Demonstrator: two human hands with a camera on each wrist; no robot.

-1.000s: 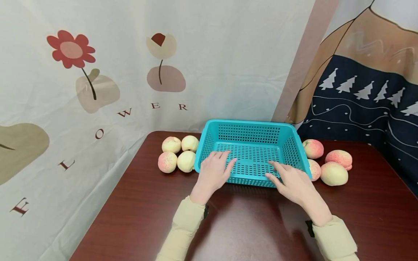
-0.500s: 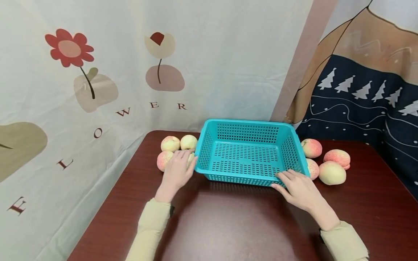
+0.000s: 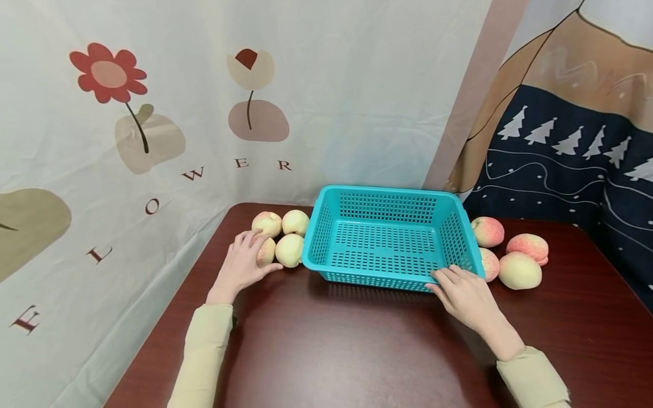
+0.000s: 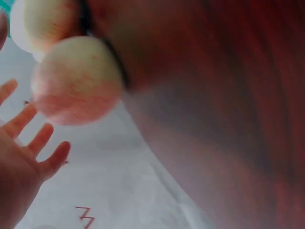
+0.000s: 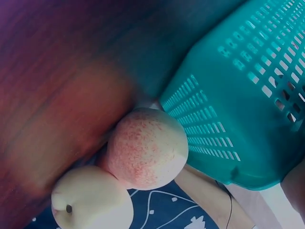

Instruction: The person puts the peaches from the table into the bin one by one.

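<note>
My left hand (image 3: 244,265) reaches around the nearest pink-tinged peach (image 3: 266,253) of the group left of the basket, fingers on its far side and thumb at its near right. In the left wrist view the fingers (image 4: 40,138) are spread and fairly straight beside that peach (image 4: 78,78). A turquoise perforated basket (image 3: 367,273) stands in the middle with nothing inside. My right hand (image 3: 466,297) holds its front rim near the right corner, fingers over the edge and thumb outside. Little of the right hand shows in the right wrist view.
Three more peaches (image 3: 289,251) cluster between the left hand and the basket. Several peaches (image 3: 520,271) lie to the basket's right, one close against its wall (image 5: 147,148). Behind the dark wooden table (image 3: 357,351) hangs a printed curtain (image 3: 357,102).
The left hand has moved from over the basket's front leftward, across the peaches, to the outer front one. The right hand has shifted slightly right and taken hold of the basket rim.
</note>
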